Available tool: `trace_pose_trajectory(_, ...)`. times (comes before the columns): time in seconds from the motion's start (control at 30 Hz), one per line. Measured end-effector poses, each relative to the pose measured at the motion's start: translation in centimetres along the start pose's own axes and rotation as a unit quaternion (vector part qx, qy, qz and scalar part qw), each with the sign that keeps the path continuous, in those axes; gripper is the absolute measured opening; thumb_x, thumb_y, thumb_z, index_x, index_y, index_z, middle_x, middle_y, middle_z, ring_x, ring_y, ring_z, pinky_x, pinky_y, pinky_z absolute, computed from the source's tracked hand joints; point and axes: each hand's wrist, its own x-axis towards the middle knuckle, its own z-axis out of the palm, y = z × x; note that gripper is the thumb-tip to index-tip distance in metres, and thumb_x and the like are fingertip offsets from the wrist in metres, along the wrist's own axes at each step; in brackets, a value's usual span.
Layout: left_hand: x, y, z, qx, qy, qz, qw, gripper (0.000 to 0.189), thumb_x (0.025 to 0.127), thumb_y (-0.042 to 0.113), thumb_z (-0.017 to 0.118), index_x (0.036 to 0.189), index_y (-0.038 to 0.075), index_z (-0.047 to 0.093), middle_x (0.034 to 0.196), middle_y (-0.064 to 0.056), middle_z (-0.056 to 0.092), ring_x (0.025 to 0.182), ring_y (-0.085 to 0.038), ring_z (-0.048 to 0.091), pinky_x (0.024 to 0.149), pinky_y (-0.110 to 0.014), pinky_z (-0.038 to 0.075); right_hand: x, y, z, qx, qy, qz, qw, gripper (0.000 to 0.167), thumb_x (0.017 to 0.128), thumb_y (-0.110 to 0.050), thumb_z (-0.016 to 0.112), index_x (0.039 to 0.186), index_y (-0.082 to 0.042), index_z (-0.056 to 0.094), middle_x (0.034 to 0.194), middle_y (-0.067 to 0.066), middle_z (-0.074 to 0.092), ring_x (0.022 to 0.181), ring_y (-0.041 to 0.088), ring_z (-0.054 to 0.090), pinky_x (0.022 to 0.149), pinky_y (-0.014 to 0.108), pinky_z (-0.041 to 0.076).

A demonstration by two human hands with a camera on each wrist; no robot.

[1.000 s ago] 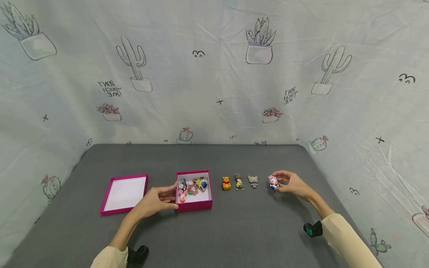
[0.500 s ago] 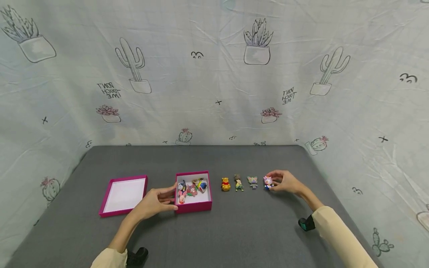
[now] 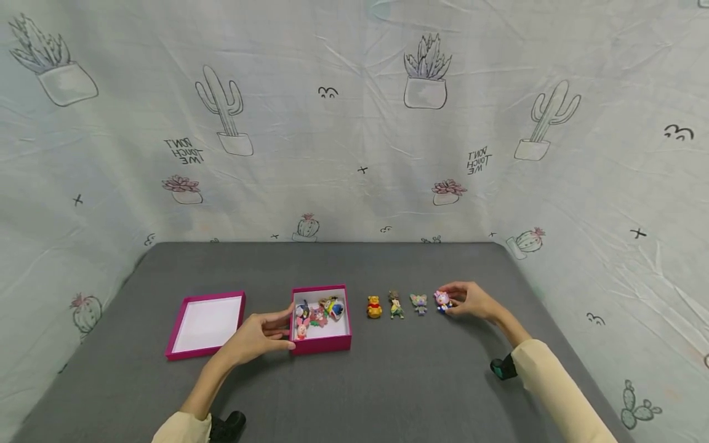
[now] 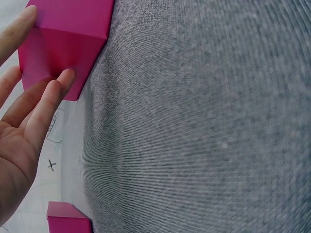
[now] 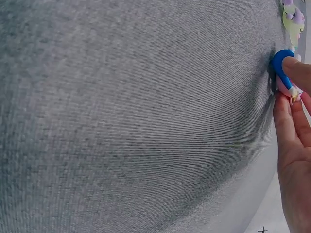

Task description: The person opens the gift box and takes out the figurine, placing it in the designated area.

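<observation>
My right hand (image 3: 475,303) pinches a small pink-and-white toy figurine (image 3: 442,300) with blue at its base, low over the grey tabletop. In the right wrist view the thumb (image 5: 297,70) presses its blue part and the fingers lie on its other side. Left of it are a pale grey-purple eared figurine (image 3: 419,303), a figurine in green and yellow (image 3: 396,305) and a yellow bear figurine in red (image 3: 374,307). My left hand (image 3: 256,335) rests its extended fingers and thumb against the left side of a magenta box (image 3: 321,346).
Inside the box lie several figurines, among them a pink-eared one (image 3: 301,329) and a blue-and-white one (image 3: 335,309). A magenta lid (image 3: 204,324) lies inside up to the left. Behind the table (image 3: 388,394) hangs a cactus-print cloth (image 3: 354,123).
My right hand has moved left with the figurine, bringing it beside the grey-purple one; over the last half second it stays put. The left hand remains at the box.
</observation>
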Motion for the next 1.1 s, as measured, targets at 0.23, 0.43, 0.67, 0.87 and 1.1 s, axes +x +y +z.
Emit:
trace_pose_trajectory(0.23,0.15,-0.08,0.01,0.0,0.0,-0.001,1.0,0.08,0.078,0.024,0.081,0.142,-0.002,0.041,0.144,-0.029,0.037,0.113,-0.034,0.06,0.09,-0.033,0.052,0.15,0.06,-0.19,-0.028,-0.007,-0.029,0.9992,0.051,0.077,0.009,0.074,0.123,0.016,0.054,0.12,0.032,0.056,0.11,0.043,0.055,0.092,0.041,0.052)
trace_pose_trajectory(0.43,0.13,-0.2,-0.14,-0.001,0.0,-0.002,1.0,0.081,0.077,0.025,0.081,0.143,-0.001,0.041,0.144,-0.029,0.038,0.114,-0.035,0.059,0.09,-0.033,0.052,0.46,-0.24,-0.27,-0.058,-0.005,-0.018,0.9981,0.047,0.076,0.008,0.075,0.119,0.015,0.057,0.115,0.029,0.058,0.103,0.038,0.057,0.088,0.04,0.054)
trace_pose_trajectory(0.67,0.13,-0.06,-0.07,0.0,-0.001,-0.006,1.0,0.081,0.078,0.023,0.081,0.143,-0.001,0.04,0.144,-0.029,0.037,0.114,-0.035,0.059,0.09,-0.032,0.052,0.46,-0.67,-0.12,-0.067,-0.011,-0.02,0.9975,0.046,0.076,0.009,0.075,0.118,0.015,0.056,0.11,0.027,0.058,0.102,0.039,0.058,0.087,0.044,0.054)
trace_pose_trajectory(0.87,0.12,0.12,-0.1,-0.006,-0.002,-0.012,0.9999,0.08,0.078,0.023,0.081,0.143,-0.001,0.041,0.145,-0.028,0.037,0.114,-0.035,0.059,0.09,-0.032,0.051,0.3,-0.43,-0.27,-0.093,-0.007,-0.026,0.9953,0.055,0.074,0.006,0.078,0.123,0.014,0.054,0.114,0.027,0.058,0.103,0.038,0.057,0.089,0.047,0.052)
trace_pose_trajectory(1.1,0.1,0.24,-0.22,-0.004,-0.002,-0.01,0.9999,0.08,0.078,0.023,0.081,0.143,-0.001,0.041,0.144,-0.029,0.038,0.113,-0.035,0.059,0.09,-0.033,0.051,0.32,-0.5,-0.48,-0.095,-0.007,-0.009,0.9954,0.061,0.074,0.002,0.079,0.126,0.015,0.05,0.119,0.029,0.056,0.107,0.04,0.056,0.092,0.049,0.05)
